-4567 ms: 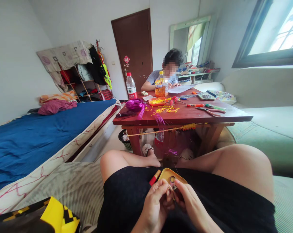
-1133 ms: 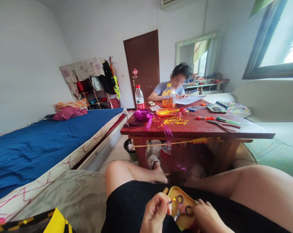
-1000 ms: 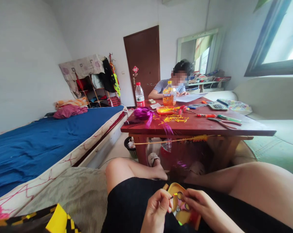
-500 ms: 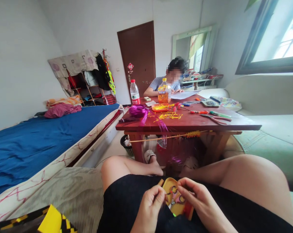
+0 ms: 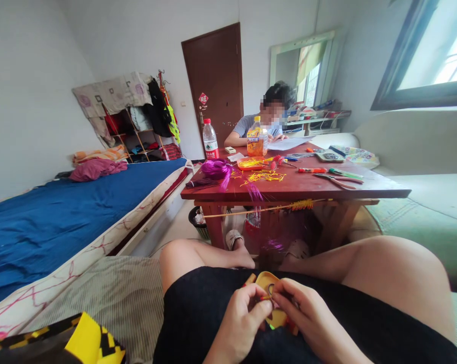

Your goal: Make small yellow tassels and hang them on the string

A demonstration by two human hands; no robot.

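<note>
My left hand is closed over my lap, thumb and forefinger pinching a small, thin red-and-yellow piece. Close beside it, my right hand is also pinched at the near end of that piece; what lies between its fingertips is too small to make out. Under both hands, on the black cloth of my lap, rests a yellow tray. Inside the tray a pair of scissors shows only in part, mostly covered by my fingers.
Ahead stands a red-brown table with purple strands, yellow pieces, pliers, an orange drink bottle and a red-capped bottle. A person sits behind it with paper. A stick crosses before its edge.
My hands have come closer together over the tray, and their fingertips now meet near the small piece. The scissors are more covered than before. The view has shifted slightly.
</note>
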